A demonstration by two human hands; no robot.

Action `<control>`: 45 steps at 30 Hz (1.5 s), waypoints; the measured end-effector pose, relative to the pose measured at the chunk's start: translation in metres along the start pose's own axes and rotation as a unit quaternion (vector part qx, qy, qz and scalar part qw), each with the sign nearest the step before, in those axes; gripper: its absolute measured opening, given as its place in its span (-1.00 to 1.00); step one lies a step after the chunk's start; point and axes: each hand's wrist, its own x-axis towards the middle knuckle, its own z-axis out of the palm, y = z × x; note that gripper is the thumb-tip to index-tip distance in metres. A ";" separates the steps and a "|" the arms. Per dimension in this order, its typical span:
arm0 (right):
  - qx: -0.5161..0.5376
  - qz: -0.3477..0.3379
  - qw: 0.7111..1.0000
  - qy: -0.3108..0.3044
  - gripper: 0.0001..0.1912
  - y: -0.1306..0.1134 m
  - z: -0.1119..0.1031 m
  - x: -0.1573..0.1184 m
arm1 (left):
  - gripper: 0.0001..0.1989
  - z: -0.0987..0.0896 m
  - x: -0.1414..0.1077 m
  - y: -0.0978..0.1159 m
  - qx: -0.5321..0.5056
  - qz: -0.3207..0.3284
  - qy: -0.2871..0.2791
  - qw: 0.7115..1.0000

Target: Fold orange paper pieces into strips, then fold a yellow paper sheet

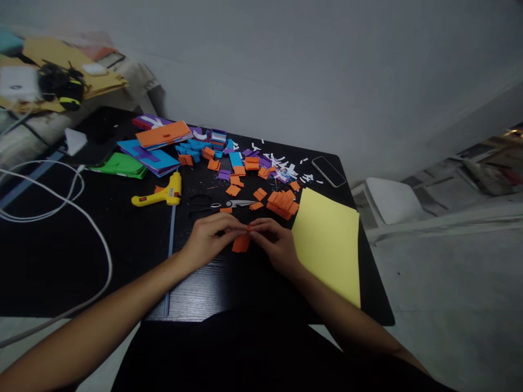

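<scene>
Between the fingertips of both hands is a small piece of orange paper (241, 243), its lower part hanging down toward me. My left hand (212, 234) pinches it from the left and my right hand (274, 239) from the right; the fingers cover its upper edge. Just beyond my hands lie scissors (241, 203) with dark handles. Several folded orange paper pieces (283, 203) are heaped beyond my right hand. A yellow glue gun (158, 194) rests to the left, above a long bluish stick (171, 234).
A stack of yellow paper (327, 245) lies right of my hands. Blue, purple and white paper scraps (281, 167) spread over the back of the black table (122, 261), near a phone (328, 171). Coloured sheets (163, 135) are piled back left. A white cable (104, 245) loops at left.
</scene>
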 end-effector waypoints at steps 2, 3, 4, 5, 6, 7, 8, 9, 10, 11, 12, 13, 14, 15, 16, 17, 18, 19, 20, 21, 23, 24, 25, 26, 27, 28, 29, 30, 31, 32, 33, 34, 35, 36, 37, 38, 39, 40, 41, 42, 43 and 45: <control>-0.005 0.002 1.000 0.002 -0.91 0.000 0.000 0.000 | -0.93 0.000 0.000 0.001 -0.002 0.000 -0.003 1.000; -0.006 0.003 1.000 0.003 -0.91 0.000 0.000 0.000 | -0.92 -0.001 0.001 0.001 -0.002 0.001 -0.006 1.000; -0.007 0.005 1.000 0.003 -0.90 0.000 0.000 0.000 | -0.92 -0.001 0.001 0.002 -0.002 0.003 -0.009 1.000; -0.006 0.007 1.000 0.004 -0.90 -0.001 -0.001 0.000 | -0.91 -0.001 0.001 0.002 -0.001 0.007 -0.011 1.000; -0.005 0.010 1.000 0.003 -0.90 -0.001 -0.001 0.001 | -0.91 -0.001 0.001 0.002 -0.001 0.011 -0.012 1.000; -0.004 0.012 1.000 0.002 -0.90 -0.001 -0.001 0.001 | -0.90 -0.001 0.001 0.002 -0.001 0.016 -0.013 1.000; -0.002 0.015 1.000 0.001 -0.89 -0.002 -0.001 0.001 | -0.90 -0.001 0.001 0.002 -0.001 0.021 -0.014 1.000; -0.001 0.017 1.000 0.001 -0.88 -0.002 -0.001 0.001 | -0.89 -0.001 0.001 0.002 -0.001 0.025 -0.015 1.000; 0.000 0.018 1.000 0.000 -0.87 -0.002 -0.001 0.001 | -0.89 -0.002 0.001 0.002 0.000 0.028 -0.016 0.999; 0.001 0.019 1.000 -0.001 -0.87 -0.002 -0.002 0.001 | -0.88 -0.002 0.001 0.002 0.001 0.031 -0.018 0.999; 0.001 0.020 1.000 -0.003 -0.87 -0.003 -0.002 0.002 | -0.87 -0.002 0.001 0.002 0.002 0.034 -0.020 0.999; 0.002 0.022 1.000 -0.005 -0.87 -0.003 -0.002 0.002 | -0.87 -0.002 0.001 0.002 0.003 0.037 -0.022 0.999; 0.003 0.024 1.000 -0.006 -0.87 -0.003 -0.002 0.002 | -0.86 -0.002 0.001 0.003 0.003 0.039 -0.024 0.999; 0.005 0.026 1.000 -0.008 -0.87 -0.003 -0.002 0.002 | -0.85 -0.002 0.001 0.003 0.001 0.039 -0.025 0.999; 0.009 0.027 1.000 -0.008 -0.87 -0.003 -0.002 0.002 | -0.84 -0.002 0.001 0.003 -0.001 0.038 -0.025 0.999; 0.012 0.029 0.999 -0.008 -0.87 -0.002 -0.002 0.002 | -0.84 -0.001 0.001 0.004 -0.003 0.033 -0.026 0.999; 0.016 0.030 0.999 -0.008 -0.87 -0.002 -0.002 0.002 | -0.84 -0.001 0.001 0.004 -0.005 0.026 -0.027 0.999; 0.020 0.032 0.999 -0.009 -0.87 -0.002 -0.001 0.002 | -0.84 0.000 0.001 0.004 -0.007 0.018 -0.028 0.999; 0.024 0.035 0.999 -0.011 -0.87 -0.002 -0.001 0.001 | -0.85 0.000 0.000 0.004 -0.010 0.010 -0.029 0.999; 0.027 0.040 0.999 -0.014 -0.86 -0.002 -0.001 0.001 | -0.85 0.000 0.000 0.004 -0.014 0.002 -0.031 0.999; 0.031 0.050 0.998 -0.020 -0.85 -0.002 -0.001 0.001 | -0.87 0.000 0.000 0.003 -0.024 -0.010 -0.033 0.999; 0.034 0.054 0.998 -0.021 -0.84 -0.002 -0.001 0.001 | -0.88 0.000 0.000 0.003 -0.030 -0.018 -0.031 0.999; 0.037 0.057 0.997 -0.022 -0.84 -0.003 -0.001 0.001 | -0.89 0.000 0.001 0.003 -0.036 -0.029 -0.030 0.998; 0.039 0.060 0.997 -0.022 -0.84 -0.003 0.000 0.001 | -0.89 0.000 0.001 0.002 -0.043 -0.043 -0.028 0.998; 0.041 0.060 0.997 -0.023 -0.84 -0.004 -0.001 0.001 | -0.90 0.000 0.001 0.002 -0.052 -0.060 -0.025 0.997; 0.041 0.057 0.997 -0.026 -0.85 -0.004 -0.001 0.001 | -0.89 -0.001 0.001 0.002 -0.061 -0.078 -0.022 0.995; 0.039 0.053 0.997 -0.029 -0.85 -0.005 -0.001 0.002 | -0.89 -0.001 0.002 0.003 -0.072 -0.098 -0.019 0.992; 0.035 0.046 0.998 -0.032 -0.85 -0.005 -0.002 0.002 | -0.88 -0.001 0.002 0.003 -0.084 -0.120 -0.016 0.989; 0.031 0.036 0.998 -0.034 -0.85 -0.005 -0.002 0.002 | -0.87 -0.001 0.003 0.003 -0.096 -0.141 -0.012 0.985; 0.028 0.025 0.999 -0.034 -0.85 -0.006 -0.002 0.003 | -0.86 -0.002 0.003 0.003 -0.108 -0.160 -0.009 0.981; 0.025 0.016 0.999 -0.033 -0.84 -0.006 -0.003 0.003 | -0.85 -0.002 0.004 0.002 -0.121 -0.176 -0.007 0.977; 0.023 0.011 0.999 -0.031 -0.84 -0.006 -0.003 0.003 | -0.84 -0.002 0.004 0.002 -0.134 -0.190 -0.007 0.973; 0.021 0.011 0.999 -0.029 -0.84 -0.007 -0.003 0.003 | -0.82 -0.003 0.005 0.001 -0.147 -0.201 -0.007 0.969; 0.020 0.016 0.999 -0.029 -0.84 -0.007 -0.003 0.003 | -0.81 -0.003 0.005 0.001 -0.160 -0.210 -0.009 0.964; 0.021 0.025 0.999 -0.028 -0.84 -0.007 -0.003 0.003 | -0.80 -0.003 0.006 0.000 -0.173 -0.220 -0.012 0.960; 0.024 0.036 0.999 -0.028 -0.84 -0.007 -0.003 0.003 | -0.80 -0.004 0.006 0.000 -0.184 -0.231 -0.016 0.955; 0.028 0.044 0.998 -0.028 -0.84 -0.007 -0.003 0.003 | -0.79 -0.004 0.006 0.000 -0.194 -0.243 -0.022 0.950; 0.032 0.048 0.998 -0.028 -0.85 -0.007 -0.003 0.003 | -0.79 -0.004 0.007 0.000 -0.203 -0.254 -0.027 0.945; 0.036 0.051 0.998 -0.028 -0.85 -0.007 -0.003 0.003 | -0.78 -0.004 0.007 -0.001 -0.209 -0.263 -0.033 0.941; 0.039 0.053 0.997 -0.027 -0.85 -0.007 -0.003 0.003 | -0.78 -0.005 0.007 -0.001 -0.213 -0.270 -0.037 0.938; 0.041 0.055 0.997 -0.027 -0.84 -0.007 -0.003 0.003 | -0.78 -0.005 0.007 -0.001 -0.214 -0.274 -0.041 0.937; 0.042 0.063 0.997 -0.027 -0.83 -0.008 -0.003 0.003 | -0.76 -0.005 0.007 0.000 -0.214 -0.277 -0.045 0.936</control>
